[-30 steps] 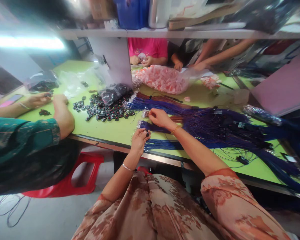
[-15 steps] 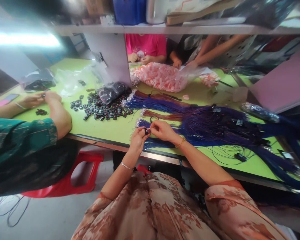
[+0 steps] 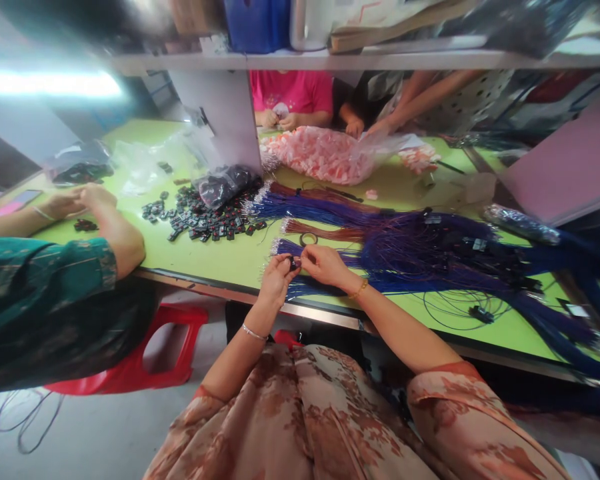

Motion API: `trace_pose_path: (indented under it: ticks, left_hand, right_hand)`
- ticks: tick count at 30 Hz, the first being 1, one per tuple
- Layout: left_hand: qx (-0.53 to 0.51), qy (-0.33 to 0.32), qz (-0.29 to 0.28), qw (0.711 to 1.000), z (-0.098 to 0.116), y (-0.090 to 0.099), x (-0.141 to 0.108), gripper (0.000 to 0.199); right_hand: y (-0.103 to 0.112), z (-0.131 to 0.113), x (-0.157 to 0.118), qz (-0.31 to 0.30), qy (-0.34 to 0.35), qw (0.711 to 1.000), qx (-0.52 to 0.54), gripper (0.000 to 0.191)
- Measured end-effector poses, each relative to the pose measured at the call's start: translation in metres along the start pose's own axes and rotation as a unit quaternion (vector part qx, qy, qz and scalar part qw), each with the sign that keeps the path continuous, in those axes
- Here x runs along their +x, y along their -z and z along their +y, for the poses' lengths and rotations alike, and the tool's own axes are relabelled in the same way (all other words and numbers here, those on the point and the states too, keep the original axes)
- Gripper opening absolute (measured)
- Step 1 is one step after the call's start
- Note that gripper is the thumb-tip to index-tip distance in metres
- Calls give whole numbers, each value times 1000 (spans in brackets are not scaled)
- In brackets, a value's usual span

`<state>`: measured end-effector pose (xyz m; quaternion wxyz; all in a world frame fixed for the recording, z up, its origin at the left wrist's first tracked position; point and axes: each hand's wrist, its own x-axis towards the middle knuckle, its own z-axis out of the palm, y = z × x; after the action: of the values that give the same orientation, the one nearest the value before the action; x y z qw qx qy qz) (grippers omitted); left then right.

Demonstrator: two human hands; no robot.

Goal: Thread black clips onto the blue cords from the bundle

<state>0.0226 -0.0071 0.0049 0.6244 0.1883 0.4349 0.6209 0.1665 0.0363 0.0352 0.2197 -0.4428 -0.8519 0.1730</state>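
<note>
My left hand (image 3: 275, 280) is closed, pinching a small black plastic part (image 3: 294, 264) between thumb and fingers above the table's front edge. Right beside it, my right hand (image 3: 327, 265) is pinched at the part's right side; whatever lies between its fingertips is too small to make out. Under and behind my hands lie bundles of blue wires (image 3: 325, 212) and brown wires (image 3: 325, 231), their pale tips pointing left. A small dark ring (image 3: 309, 239) rests just behind my right hand. To the left is a heap of small black plastic parts (image 3: 210, 223).
A bag of dark parts (image 3: 227, 185) lies against the upright divider (image 3: 220, 120). At left a co-worker's hands (image 3: 87, 199) are over the green table (image 3: 165, 257). Across it, other people sit behind a bag of pink pieces (image 3: 325, 155). A shelf (image 3: 290, 60) spans above.
My hands stay nearly in place, the right one shifting slightly at the black part. The co-worker's hands at left have drawn closer together.
</note>
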Motion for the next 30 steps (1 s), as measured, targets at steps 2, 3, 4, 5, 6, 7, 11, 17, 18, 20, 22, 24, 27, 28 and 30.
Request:
trace_pose_path:
  ticks: [2, 3, 4, 5, 6, 7, 11, 17, 18, 20, 22, 24, 27, 28, 30]
  left_hand:
    - [1, -4, -4, 1000, -1, 1, 0, 17]
    - [1, -4, -3, 1000, -1, 1, 0, 17]
    - [1, -5, -3, 1000, -1, 1, 0, 17]
    - [3, -5, -3, 1000, -1, 1, 0, 17]
    - [4, -5, -4, 1000, -1, 0, 0, 18]
    - [5, -6, -5, 1000, -1, 0, 0, 19]
    - [15, -12, -8, 1000, -3, -1, -2, 25]
    - [50, -24, 7, 998, -7, -4, -4, 33]
    - [51, -18, 10, 999, -7, -5, -4, 33]
    - [46, -7, 17, 999, -6, -5, -4, 31]
    - [44, -2, 25, 999, -5, -5, -3, 29]
    - [47, -5, 28, 998, -5, -5, -3, 29]
    - [61, -13, 31, 998, -8, -5, -1, 31]
    - [66, -12, 30, 997, -9, -5, -1, 31]
    - [67, -10, 28, 997, -11, -6, -2, 31]
  right_hand:
    - [0, -1, 0, 0, -7, 1000, 4, 21]
    - [0, -1, 0, 0, -11, 1000, 5, 21]
    - [1, -1, 0, -1, -15, 1000, 6, 21]
    - [1, -1, -1, -3, -18, 1000, 6, 21]
    - [1, -1, -1, -3, -21, 1000, 6, 21]
    - [1, -1, -1, -3, -22, 1000, 5, 21]
    - [0, -1, -1, -3, -14, 1000, 16, 19]
    - [-2, -1, -1, -17, 14, 1000, 14, 19]
    - [-1, -1, -1, -13, 22, 1000, 6, 19]
    - [0, -1, -2, -12, 38, 999, -8, 18]
    - [1, 0, -2, -21, 41, 999, -13, 18]
    - [1, 0, -3, -28, 33, 999, -17, 17]
    - [-1, -1, -5, -23, 18, 999, -31, 17]
    - [-2, -1, -5, -21, 16, 999, -38, 17]
    - [-2, -2, -6, -24, 20, 998, -48, 17]
